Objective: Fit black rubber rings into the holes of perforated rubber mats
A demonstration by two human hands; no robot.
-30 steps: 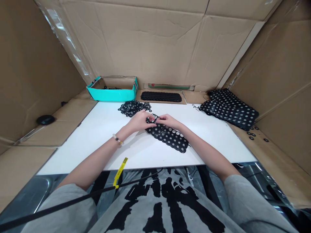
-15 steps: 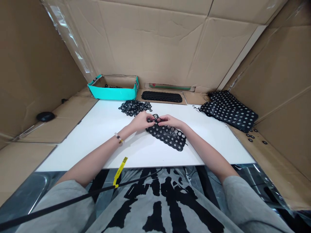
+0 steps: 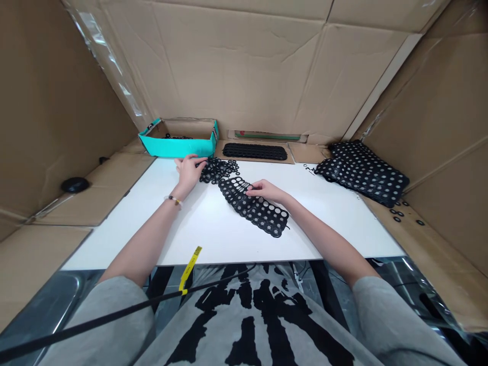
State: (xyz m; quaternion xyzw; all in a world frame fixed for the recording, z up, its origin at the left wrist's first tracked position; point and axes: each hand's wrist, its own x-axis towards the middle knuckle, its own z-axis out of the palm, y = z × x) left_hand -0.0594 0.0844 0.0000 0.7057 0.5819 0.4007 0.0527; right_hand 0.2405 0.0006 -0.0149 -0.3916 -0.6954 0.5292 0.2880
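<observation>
A black mesh of linked rings (image 3: 253, 207) lies slantwise on the white table, its near end flat and its far end reaching to a loose pile of small black rings (image 3: 217, 170). My right hand (image 3: 265, 189) is closed on the mesh's upper edge, thumb and fingertips pinched together. At the pile's left side is my left hand (image 3: 188, 170), fingers spread apart and tips touching the rings; whether a ring is between them is too small to see.
Behind the pile stands a turquoise-sided cardboard box (image 3: 177, 147) with black rings inside. A folded black mesh (image 3: 254, 151) lies at the back. Larger dotted black mesh (image 3: 364, 170) is heaped at the right, near several loose rings (image 3: 397, 213). Cardboard walls surround the white table (image 3: 125, 239).
My left hand has let go of the mesh and moved left and away to the ring pile. The mesh's far end now lies spread out. My right hand has stayed on the mesh.
</observation>
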